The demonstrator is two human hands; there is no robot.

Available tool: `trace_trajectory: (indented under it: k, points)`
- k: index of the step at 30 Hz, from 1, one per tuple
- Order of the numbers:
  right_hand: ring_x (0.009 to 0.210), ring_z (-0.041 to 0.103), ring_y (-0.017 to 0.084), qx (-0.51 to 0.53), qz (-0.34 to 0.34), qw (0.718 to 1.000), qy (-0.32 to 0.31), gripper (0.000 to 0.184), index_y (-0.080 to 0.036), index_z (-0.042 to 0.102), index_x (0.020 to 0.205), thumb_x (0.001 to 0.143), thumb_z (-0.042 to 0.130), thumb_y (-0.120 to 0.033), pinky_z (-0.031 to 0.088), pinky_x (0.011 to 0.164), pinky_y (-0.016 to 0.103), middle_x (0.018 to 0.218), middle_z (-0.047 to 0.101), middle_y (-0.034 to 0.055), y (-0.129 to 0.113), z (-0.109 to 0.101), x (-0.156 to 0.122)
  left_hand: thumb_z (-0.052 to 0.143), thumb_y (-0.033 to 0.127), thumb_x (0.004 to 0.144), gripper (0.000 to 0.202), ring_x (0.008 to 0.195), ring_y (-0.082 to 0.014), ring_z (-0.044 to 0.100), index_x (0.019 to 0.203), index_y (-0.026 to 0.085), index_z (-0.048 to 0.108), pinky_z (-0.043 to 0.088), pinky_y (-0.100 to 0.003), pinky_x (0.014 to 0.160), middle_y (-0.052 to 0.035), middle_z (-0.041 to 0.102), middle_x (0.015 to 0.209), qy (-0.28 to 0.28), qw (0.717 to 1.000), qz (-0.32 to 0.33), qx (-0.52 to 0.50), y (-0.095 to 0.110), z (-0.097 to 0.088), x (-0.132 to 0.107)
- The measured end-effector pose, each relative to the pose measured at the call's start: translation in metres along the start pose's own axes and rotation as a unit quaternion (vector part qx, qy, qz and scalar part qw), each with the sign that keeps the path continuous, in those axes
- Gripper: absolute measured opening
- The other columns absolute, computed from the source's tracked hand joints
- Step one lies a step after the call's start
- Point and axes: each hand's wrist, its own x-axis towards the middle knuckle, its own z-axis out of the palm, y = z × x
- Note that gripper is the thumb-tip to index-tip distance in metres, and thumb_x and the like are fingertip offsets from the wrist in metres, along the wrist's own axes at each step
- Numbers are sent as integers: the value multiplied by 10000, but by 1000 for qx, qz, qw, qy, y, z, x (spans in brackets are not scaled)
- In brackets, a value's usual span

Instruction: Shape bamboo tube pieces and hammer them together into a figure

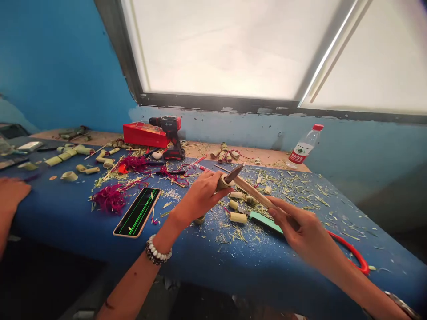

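Note:
My left hand (202, 195) is closed around a short bamboo tube (223, 182) above the table. A dark pointed blade (236, 172) sticks out at the tube's open end; where its base sits I cannot tell. My right hand (296, 222) grips a pale wooden stick (253, 192), whose far end meets the tube near the blade. Below the hands lie cut bamboo pieces (238, 218) and a mint-green utility knife (267, 221), partly hidden by my right hand. A red curved handle (353, 253) shows behind my right forearm.
A phone (137, 212) lies left of my left forearm, near magenta fibres (110, 199). Farther back stand a cordless drill (171, 138), a red box (145, 134) and a water bottle (304, 147). Shavings litter the blue table (200, 253). Another person's hand (13, 193) rests at far left.

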Motion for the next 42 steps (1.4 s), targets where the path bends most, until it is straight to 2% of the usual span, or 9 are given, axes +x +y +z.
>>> trace_trajectory:
  k: [5,8,13,17,23,31,36,40,42]
  points:
    - [509,567,157,-79,-64,994,30,378,-264,608,1328,1013,433,-379,367,455,273,873,738,50,-2,-8,6,400,382,1011,210,1028,-228,518,1090,212,494,367,-452,1050,-56,602,1074,-5,1000,11,20,0,4,-3]
    - [651,665,174,-83,-84,992,38,367,-290,577,1353,1012,445,-323,448,529,277,1082,738,36,1,-8,6,385,373,1019,217,1085,-226,521,1153,219,458,266,-513,1141,-47,599,1115,-4,1000,13,23,1,3,-5]
    - [858,708,208,-46,-107,992,39,385,-284,555,1374,999,467,-278,527,683,302,1172,713,32,3,-5,7,387,380,1017,227,1072,-219,543,1155,209,444,226,-553,1168,-49,609,1079,11,999,8,49,3,1,-7]
    - [860,702,223,4,-94,995,29,367,-253,602,1336,996,473,-306,538,683,307,1106,733,49,0,-5,10,383,382,1017,239,1092,-218,558,1173,215,450,204,-569,1180,-64,605,1121,19,998,7,62,3,0,-10]
    - [417,479,125,68,-35,997,2,407,-183,654,1283,989,478,-402,326,373,253,709,715,27,-2,1,10,387,377,1014,220,1050,-218,577,1110,197,471,226,-597,1167,-67,602,1081,32,996,-2,86,1,4,-12]
    - [564,613,139,21,-150,986,63,345,-198,634,1280,980,465,-229,475,513,264,986,746,91,6,10,6,387,385,1013,258,1061,-227,592,1133,167,457,191,-626,1175,-73,594,1077,64,990,51,119,4,-3,-10]
    - [466,544,134,4,-138,989,45,363,-143,617,1289,987,455,-261,426,458,272,850,741,88,10,14,7,380,380,1015,248,1056,-229,587,1126,169,445,209,-635,1162,-71,590,1081,70,987,63,127,4,1,-3]
    - [505,546,137,-12,-100,994,50,372,-141,621,1290,999,456,-305,419,499,279,933,738,99,7,12,14,375,375,1017,223,1049,-235,562,1083,175,447,224,-612,1149,-87,578,1095,59,990,40,119,-2,2,8]
    - [521,546,136,-17,-78,996,42,371,-173,625,1295,1004,459,-334,401,503,268,892,735,73,4,8,20,404,388,1006,204,994,-229,552,1008,190,452,332,-551,1086,-75,580,1045,33,995,29,85,-6,-1,14]
